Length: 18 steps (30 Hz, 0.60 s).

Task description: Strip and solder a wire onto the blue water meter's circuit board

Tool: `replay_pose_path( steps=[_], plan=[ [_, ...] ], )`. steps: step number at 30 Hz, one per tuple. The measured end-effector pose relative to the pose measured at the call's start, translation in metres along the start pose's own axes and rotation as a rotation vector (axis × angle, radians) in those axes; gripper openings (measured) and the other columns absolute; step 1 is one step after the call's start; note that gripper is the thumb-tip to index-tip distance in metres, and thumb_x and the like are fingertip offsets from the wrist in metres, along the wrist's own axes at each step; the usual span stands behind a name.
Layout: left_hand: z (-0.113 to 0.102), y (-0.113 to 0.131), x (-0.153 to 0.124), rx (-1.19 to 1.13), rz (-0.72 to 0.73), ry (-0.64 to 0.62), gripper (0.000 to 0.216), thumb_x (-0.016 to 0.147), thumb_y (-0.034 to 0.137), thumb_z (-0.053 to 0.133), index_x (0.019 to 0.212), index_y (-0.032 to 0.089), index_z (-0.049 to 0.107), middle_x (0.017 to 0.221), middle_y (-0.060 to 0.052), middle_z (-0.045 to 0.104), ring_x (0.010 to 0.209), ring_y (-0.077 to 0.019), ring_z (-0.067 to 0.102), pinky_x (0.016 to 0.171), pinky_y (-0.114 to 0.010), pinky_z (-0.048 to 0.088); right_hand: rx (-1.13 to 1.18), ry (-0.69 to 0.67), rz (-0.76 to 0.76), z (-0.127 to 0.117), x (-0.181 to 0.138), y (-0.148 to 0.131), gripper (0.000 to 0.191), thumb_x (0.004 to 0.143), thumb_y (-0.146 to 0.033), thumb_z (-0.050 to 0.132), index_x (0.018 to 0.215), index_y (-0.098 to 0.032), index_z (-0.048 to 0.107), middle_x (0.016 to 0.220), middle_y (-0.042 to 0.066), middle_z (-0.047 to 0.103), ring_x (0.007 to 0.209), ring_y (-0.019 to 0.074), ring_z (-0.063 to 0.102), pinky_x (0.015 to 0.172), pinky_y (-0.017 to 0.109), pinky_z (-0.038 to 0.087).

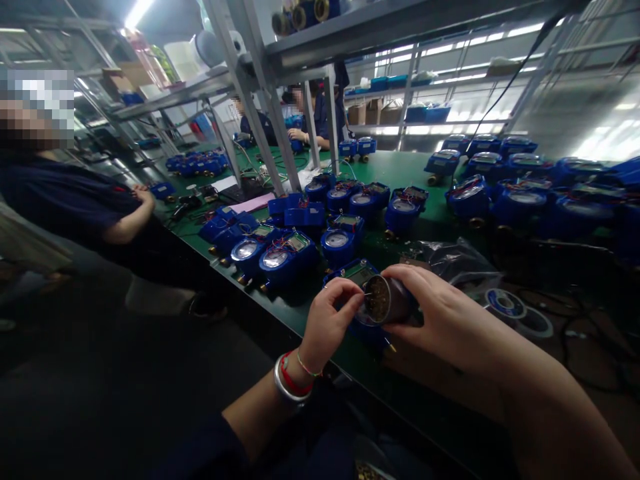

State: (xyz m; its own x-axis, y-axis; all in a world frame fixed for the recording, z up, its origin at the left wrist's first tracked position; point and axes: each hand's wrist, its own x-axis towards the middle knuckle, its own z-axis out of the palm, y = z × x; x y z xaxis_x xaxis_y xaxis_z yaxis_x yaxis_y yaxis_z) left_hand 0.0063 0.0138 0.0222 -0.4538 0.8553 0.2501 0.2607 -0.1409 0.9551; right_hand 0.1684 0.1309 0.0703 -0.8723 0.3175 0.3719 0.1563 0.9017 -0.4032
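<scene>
Right grip (443, 312) around tin (399, 301), contents (379, 301) indistinct.

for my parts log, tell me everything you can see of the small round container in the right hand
The small round container looks like dull greyish metal, with a round open mouth. Inside are tiny brownish-gold pieces, too small to identify. It is tipped sideways, mouth towards the left hand, whose pinched fingertips are at the opening. The right hand grips it, with a blue meter behind.

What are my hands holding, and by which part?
Right hand: a grey cylindrical cup, gripped around its outer side. Left hand: pinched at the cup's mouth; whether it holds anything is unclear.
</scene>
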Motion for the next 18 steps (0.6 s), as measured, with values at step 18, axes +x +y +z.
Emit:
replay_pose_path(
  steps=[18],
  plan=[
    [-0.002,0.000,-0.002,0.084,0.034,0.023,0.014,0.090,0.027,0.055,0.084,0.016,0.060,0.093,-0.006,0.056,0.085,-0.0170,0.054,0.077,-0.026,0.044,-0.075,0.091,0.089,-0.013,0.001,0.023,0.070,0.076,-0.038,0.070,0.135,-0.022,0.036,0.130,0.011,0.048,0.120,0.0303,0.048,0.103,0.045,0.042]
  ],
)
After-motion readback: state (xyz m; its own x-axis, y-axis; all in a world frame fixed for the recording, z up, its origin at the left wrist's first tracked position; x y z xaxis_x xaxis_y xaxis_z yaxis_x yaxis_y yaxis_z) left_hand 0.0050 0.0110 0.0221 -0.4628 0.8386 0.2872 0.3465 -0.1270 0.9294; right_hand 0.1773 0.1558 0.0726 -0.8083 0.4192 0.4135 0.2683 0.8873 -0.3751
